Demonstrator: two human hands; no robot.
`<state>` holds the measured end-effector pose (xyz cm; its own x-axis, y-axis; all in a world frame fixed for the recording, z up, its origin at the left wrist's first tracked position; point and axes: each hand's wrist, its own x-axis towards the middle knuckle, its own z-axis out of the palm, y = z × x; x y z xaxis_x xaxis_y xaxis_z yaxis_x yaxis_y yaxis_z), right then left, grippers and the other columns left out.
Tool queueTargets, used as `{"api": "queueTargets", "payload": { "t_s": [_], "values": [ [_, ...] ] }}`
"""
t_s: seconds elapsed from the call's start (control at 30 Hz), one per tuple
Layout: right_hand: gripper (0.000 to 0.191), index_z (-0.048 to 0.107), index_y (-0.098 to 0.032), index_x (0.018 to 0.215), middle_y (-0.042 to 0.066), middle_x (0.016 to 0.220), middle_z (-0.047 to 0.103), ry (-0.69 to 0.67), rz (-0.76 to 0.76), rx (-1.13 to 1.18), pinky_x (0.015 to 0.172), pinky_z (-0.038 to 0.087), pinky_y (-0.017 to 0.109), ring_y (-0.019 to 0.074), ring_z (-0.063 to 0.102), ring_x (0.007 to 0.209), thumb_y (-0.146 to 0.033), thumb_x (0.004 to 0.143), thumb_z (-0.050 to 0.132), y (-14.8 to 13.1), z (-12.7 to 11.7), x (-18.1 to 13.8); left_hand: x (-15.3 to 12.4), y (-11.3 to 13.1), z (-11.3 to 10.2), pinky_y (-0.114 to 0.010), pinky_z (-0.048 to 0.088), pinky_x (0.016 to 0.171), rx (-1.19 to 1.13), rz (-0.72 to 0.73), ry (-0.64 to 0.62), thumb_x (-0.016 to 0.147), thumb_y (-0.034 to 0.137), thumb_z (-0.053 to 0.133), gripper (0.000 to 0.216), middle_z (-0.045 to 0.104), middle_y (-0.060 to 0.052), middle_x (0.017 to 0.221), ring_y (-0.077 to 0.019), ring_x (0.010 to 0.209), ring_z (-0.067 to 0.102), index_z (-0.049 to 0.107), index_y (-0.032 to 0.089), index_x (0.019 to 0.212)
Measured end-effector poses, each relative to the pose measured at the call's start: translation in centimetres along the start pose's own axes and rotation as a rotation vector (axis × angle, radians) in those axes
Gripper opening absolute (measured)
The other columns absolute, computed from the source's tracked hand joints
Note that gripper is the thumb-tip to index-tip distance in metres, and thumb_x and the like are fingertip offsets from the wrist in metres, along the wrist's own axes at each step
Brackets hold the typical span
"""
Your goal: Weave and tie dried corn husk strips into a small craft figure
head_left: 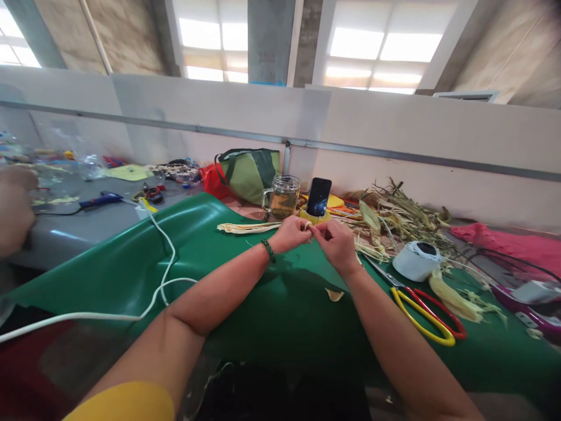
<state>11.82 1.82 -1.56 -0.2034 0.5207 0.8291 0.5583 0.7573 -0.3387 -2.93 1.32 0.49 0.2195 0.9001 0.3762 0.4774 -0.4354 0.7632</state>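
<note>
Currently husk [245, 228] runs sideways, left of phone [319, 197]; left hand [291, 235] clamps its right end, right hand [338, 244] pinched alongside, contents unclear.

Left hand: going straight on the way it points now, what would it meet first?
Most likely the right hand, directly ahead of the left hand and very close; whether the two touch is unclear.

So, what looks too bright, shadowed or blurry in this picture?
Head view: the right pale-framed window glares; head view: shadow darkens the glossy green sheet below the bare left hand and bare right hand; head view: another person's bare hand, far left, is blurred.
</note>
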Motion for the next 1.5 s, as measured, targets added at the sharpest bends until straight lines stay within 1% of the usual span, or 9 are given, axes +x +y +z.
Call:
{"api": "queueTargets", "payload": {
  "t_s": [0.2, 0.3, 0.47, 0.67, 0.97, 1.13, 1.23, 1.37, 1.5],
  "values": [
    [0.031, 0.06, -0.021, 0.063, 0.002, 0.06, 0.059, 0.009, 0.043, 0.013, 0.057, 0.039, 0.029, 0.0146, 0.05, 0.056, -0.042, 0.085, 0.055, -0.2, 0.0, 0.0, 0.0, 0.1, 0.3, -0.016, 0.034, 0.048, -0.168, -0.029, -0.025, 0.066, 0.018, 0.051, 0.018, 0.05, 0.004, 0.045, -0.0069, 0.047, 0.048, 0.049, 0.013, 0.049],
    [0.032, 0.063, -0.02, 0.065, 0.003, 0.061, 0.062, -0.018, 0.122, 0.089, 0.055, 0.04, 0.028, 0.0145, 0.051, 0.055, -0.045, 0.083, 0.056, 0.0, 0.0, 0.2, -0.1, 0.0, 0.3, -0.017, 0.031, 0.049, -0.063, 0.013, 0.003, 0.067, 0.017, 0.051, 0.017, 0.05, 0.004, 0.047, -0.0064, 0.049, 0.045, 0.049, 0.013, 0.05],
    [0.024, 0.066, -0.019, 0.069, 0.003, 0.065, 0.065, -0.063, 0.153, 0.169, 0.056, 0.041, 0.028, 0.0145, 0.054, 0.057, -0.04, 0.08, 0.06, 0.2, -0.1, 0.3, -0.2, 0.0, 0.4, -0.021, 0.022, 0.05, 0.205, 0.124, 0.11, 0.07, 0.019, 0.053, 0.027, 0.038, 0.006, 0.046, -0.0064, 0.05, 0.033, 0.037, 0.016, 0.048],
    [0.019, 0.065, -0.02, 0.07, 0.003, 0.067, 0.065, -0.1, 0.091, 0.168, 0.058, 0.043, 0.028, 0.0151, 0.055, 0.06, -0.034, 0.08, 0.058, 0.1, -0.3, 0.4, -0.2, -0.2, 0.5, -0.023, 0.025, 0.054, 0.305, 0.17, 0.099, 0.07, 0.015, 0.052, 0.015, 0.045, 0.004, 0.055, -0.009, 0.054, 0.039, 0.043, 0.017, 0.058],
    [0.014, 0.065, -0.02, 0.077, 0.004, 0.071, 0.064, -0.091, 0.0, 0.057, 0.059, 0.044, 0.029, 0.0164, 0.056, 0.063, -0.028, 0.083, 0.055, 0.4, -0.4, 0.2, -0.2, 0.5, 0.1, -0.023, 0.023, 0.052, 0.313, 0.092, 0.144, 0.07, 0.015, 0.055, 0.022, 0.041, 0.005, 0.051, -0.0085, 0.052, 0.035, 0.04, 0.017, 0.054],
    [0.023, 0.066, -0.021, 0.081, 0.007, 0.076, 0.062, -0.107, -0.152, -0.097, 0.069, 0.045, 0.031, 0.0187, 0.058, 0.072, -0.026, 0.09, 0.046, 0.1, -0.4, 0.0, -0.4, 0.3, 0.2, -0.022, 0.028, 0.053, 0.256, 0.101, 0.102, 0.072, 0.015, 0.055, 0.016, 0.051, 0.003, 0.054, -0.009, 0.053, 0.043, 0.048, 0.016, 0.057],
    [0.025, 0.068, -0.021, 0.083, 0.008, 0.079, 0.063, -0.168, -0.184, -0.065, 0.071, 0.045, 0.031, 0.0194, 0.059, 0.077, -0.025, 0.091, 0.044, 0.3, -0.6, 0.2, -0.4, 0.1, 0.2, -0.022, 0.032, 0.057, 0.312, 0.138, 0.101, 0.073, 0.012, 0.054, 0.007, 0.057, 0.001, 0.062, -0.0111, 0.059, 0.048, 0.055, 0.015, 0.067],
    [0.02, 0.067, -0.021, 0.081, 0.006, 0.083, 0.066, -0.239, -0.082, 0.145, 0.072, 0.047, 0.03, 0.0181, 0.06, 0.076, -0.029, 0.088, 0.051, 0.9, -1.0, 0.5, -0.2, -0.2, 0.1, -0.023, 0.034, 0.061, 0.373, 0.154, 0.096, 0.071, 0.01, 0.056, 0.01, 0.06, 0.0, 0.068, -0.0125, 0.063, 0.051, 0.059, 0.015, 0.078],
    [0.021, 0.068, -0.02, 0.079, 0.003, 0.074, 0.068, -0.318, 0.091, 0.267, 0.064, 0.047, 0.03, 0.0169, 0.059, 0.067, -0.035, 0.083, 0.055, 1.1, -1.3, 0.7, -0.2, -0.3, 0.0, -0.023, 0.034, 0.059, 0.427, 0.177, 0.063, 0.074, 0.014, 0.054, 0.005, 0.058, 0.0, 0.066, -0.013, 0.061, 0.05, 0.058, 0.017, 0.075]
  ]
}}
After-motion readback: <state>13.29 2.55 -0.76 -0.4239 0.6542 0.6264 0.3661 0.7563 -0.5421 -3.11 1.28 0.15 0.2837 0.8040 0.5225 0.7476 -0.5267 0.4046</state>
